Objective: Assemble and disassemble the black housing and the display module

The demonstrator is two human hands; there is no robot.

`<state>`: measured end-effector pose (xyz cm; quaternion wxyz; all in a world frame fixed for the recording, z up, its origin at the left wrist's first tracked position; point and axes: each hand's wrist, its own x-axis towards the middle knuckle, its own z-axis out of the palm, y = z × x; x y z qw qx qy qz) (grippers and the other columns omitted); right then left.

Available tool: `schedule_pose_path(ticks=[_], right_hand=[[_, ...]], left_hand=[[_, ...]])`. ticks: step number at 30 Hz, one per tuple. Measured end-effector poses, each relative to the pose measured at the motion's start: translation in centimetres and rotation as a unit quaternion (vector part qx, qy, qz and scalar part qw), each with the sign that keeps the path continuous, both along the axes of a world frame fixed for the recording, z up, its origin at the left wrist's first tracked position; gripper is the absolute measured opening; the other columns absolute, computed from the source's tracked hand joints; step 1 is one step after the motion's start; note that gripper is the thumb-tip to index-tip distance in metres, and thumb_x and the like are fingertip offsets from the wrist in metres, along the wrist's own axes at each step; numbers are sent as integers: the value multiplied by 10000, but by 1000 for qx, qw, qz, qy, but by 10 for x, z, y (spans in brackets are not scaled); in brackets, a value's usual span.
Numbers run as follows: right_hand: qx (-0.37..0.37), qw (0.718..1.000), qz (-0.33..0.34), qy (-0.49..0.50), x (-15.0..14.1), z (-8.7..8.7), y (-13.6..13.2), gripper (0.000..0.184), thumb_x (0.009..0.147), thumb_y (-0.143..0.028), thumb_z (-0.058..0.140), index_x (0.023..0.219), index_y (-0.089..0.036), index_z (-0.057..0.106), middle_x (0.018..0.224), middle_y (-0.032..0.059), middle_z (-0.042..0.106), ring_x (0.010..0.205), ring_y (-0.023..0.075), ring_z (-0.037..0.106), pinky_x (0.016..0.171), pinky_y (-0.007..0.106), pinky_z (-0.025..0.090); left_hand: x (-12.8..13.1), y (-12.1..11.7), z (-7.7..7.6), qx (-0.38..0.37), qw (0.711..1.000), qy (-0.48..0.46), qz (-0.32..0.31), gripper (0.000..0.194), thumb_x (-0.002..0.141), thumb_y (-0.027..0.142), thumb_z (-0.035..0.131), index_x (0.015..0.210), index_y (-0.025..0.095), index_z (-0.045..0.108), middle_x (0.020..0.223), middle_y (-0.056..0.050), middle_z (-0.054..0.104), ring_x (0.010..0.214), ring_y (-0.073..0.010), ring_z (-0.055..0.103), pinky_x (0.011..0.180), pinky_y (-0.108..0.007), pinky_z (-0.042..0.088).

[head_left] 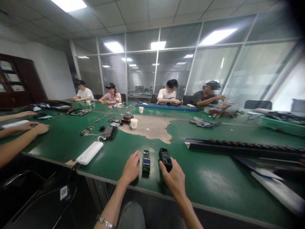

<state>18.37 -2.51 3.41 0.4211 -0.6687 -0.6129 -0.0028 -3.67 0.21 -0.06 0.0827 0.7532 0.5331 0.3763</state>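
Observation:
My right hand (175,176) grips a black plastic housing (165,156) with slots and openings in its top face. The thumb lies along its left side and the fingers wrap round its right side. Left of it, a small electronic module (146,161) with a blue front panel rests on the green table. My left hand (132,168) is beside that module, on its left, with loosely extended fingers and nothing visible in them. Its inner side is partly hidden.
A white power strip (90,152) lies left on the green table (209,181). Ahead are a paper cup (133,123), a brown sheet (154,127) and glasses (87,130). A long black rail (238,146) extends right. Several people sit around the table; another person's hands (35,127) are at left.

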Motion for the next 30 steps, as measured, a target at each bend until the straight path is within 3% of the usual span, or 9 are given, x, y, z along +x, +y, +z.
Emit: schedule_pose_path(ticks=[4,7,10,13,16,19,26,30], right_hand=[[-54,996,-7,-72,7,-20,-9,764,805,-580,528,1337,-35,473,1282,240,563,1282,352,450,1025,454,355],[-46,996,-12,-77,7,-24,-10,959,772,-638,548,1416,40,332,1374,277,474,1324,365,399,1050,454,335],[-44,997,-22,-66,7,-23,-10,1000,767,-666,544,1425,49,308,1366,285,479,1315,358,413,1042,459,342],[-51,996,-28,-64,4,-19,-10,957,771,-650,555,1420,20,340,1343,272,508,1306,351,428,1037,472,340],[-62,996,-28,-53,-1,-12,-12,760,822,-563,534,1364,-37,448,1303,238,554,1277,324,467,1035,454,341],[-58,998,-11,-25,-7,-2,-14,605,853,-526,497,1278,-99,544,1239,196,605,1211,293,526,1011,422,366],[16,998,44,44,-43,33,-16,585,859,-539,496,1252,-110,557,1199,163,633,1125,254,575,973,352,399],[12,997,72,39,-67,44,-17,512,880,-525,470,1194,-138,585,1106,135,666,1024,242,610,909,328,418]], left_hand=[[0,-1,2,-8,1000,-2,7,582,794,56,373,1357,121,499,1451,-125,461,1358,-200,402,1154,-403,308],[0,1,1,-11,1000,-4,4,583,804,65,368,1370,139,486,1459,-110,453,1362,-195,395,1155,-406,307],[-1,2,-1,-9,1000,-9,-2,575,810,77,371,1374,115,479,1463,-127,444,1368,-198,386,1161,-398,296],[-2,4,-2,-7,1000,-11,-5,562,814,89,380,1363,133,492,1460,-114,450,1364,-206,391,1158,-418,300],[-2,5,-2,-12,1000,-6,-15,515,823,101,387,1313,120,545,1451,-125,458,1355,-218,401,1152,-408,308],[-2,5,-3,-5,1000,-22,-13,544,824,101,386,1354,131,503,1457,-115,450,1366,-212,386,1160,-410,293],[-2,4,-4,-3,998,-54,-10,594,812,86,378,1403,112,434,1471,-136,425,1378,-218,364,1161,-421,294],[-2,3,-3,4,998,-61,-6,616,809,89,380,1421,148,407,1475,-115,426,1381,-221,361,1164,-447,292]])
